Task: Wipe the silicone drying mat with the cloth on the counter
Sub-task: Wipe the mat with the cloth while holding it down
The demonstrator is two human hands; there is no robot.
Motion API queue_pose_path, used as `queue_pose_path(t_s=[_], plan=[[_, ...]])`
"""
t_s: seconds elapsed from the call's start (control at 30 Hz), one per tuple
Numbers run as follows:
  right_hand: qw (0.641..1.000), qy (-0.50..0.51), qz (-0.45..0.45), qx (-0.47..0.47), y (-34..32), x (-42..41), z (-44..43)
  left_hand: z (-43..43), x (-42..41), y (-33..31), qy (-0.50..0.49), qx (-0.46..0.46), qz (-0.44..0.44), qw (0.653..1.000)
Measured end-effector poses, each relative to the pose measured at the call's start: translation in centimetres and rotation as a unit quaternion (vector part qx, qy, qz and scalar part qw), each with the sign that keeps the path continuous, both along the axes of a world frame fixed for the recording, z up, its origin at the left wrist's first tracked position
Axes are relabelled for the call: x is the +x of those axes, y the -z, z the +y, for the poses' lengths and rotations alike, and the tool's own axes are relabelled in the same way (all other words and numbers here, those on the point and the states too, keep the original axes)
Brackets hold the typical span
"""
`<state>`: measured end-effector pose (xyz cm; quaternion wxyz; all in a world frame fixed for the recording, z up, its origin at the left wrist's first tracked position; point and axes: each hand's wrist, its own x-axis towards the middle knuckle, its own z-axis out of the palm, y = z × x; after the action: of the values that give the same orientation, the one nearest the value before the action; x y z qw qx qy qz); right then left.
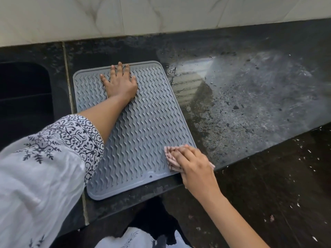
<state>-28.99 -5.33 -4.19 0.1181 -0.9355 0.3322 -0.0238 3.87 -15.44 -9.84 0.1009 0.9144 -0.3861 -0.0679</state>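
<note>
Grey silicone drying mat (143, 131), rectangular with rounded corners and rows of raised wavy ridges, lies flat on the dark speckled stone counter (241, 104). It sits toward the counter's left end, turned slightly so that its near right corner reaches the counter's front edge. A small hole (150, 176) shows in the flat border along its near edge. The left hand (120, 85) rests palm down on the far left part of the mat, its fingers straight and spread apart with the tips close to the mat's far border, pressing on the ridges and holding nothing. Its forearm runs diagonally across the mat from a loose white sleeve printed with dark scrollwork (53, 149). The right hand (195, 165) is at the mat's near right corner, fingers bent over a bunched pale pink cloth (169, 154) and gripping it against the mat; part of the cloth pokes out on either side of the hand. Just beside the mat's far right corner the counter carries a wet, streaked patch (189, 81). A dark recessed sink (25, 97) sits at the counter's left end, apart from the mat. Pale marbled wall tiles (161, 13) run along the counter's back edge, and a dark floor flecked with light scraps (279, 185) lies below its front edge.
</note>
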Motion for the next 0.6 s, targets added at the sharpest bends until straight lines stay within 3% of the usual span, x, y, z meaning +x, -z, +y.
queue_pose_path(t_s=[0.13, 0.3, 0.43, 0.6], plan=[[0.996, -0.030, 0.071, 0.040, -2.3, -1.2, 0.0, 0.0, 0.0, 0.1, 0.001, -0.002, -0.001, 1.000], [0.995, 0.079, -0.050, 0.029, -2.4, 4.1, -3.1, 0.1, 0.0, 0.0, 0.002, -0.001, -0.002, 1.000], [0.997, 0.071, -0.015, 0.005, 0.7, 7.5, -4.3, 0.1, 0.0, -0.1, 0.005, -0.003, 0.001, 1.000], [0.999, 0.044, 0.016, -0.001, -0.1, 1.9, -0.8, 0.2, 0.0, -0.3, 0.007, -0.001, 0.003, 1.000]])
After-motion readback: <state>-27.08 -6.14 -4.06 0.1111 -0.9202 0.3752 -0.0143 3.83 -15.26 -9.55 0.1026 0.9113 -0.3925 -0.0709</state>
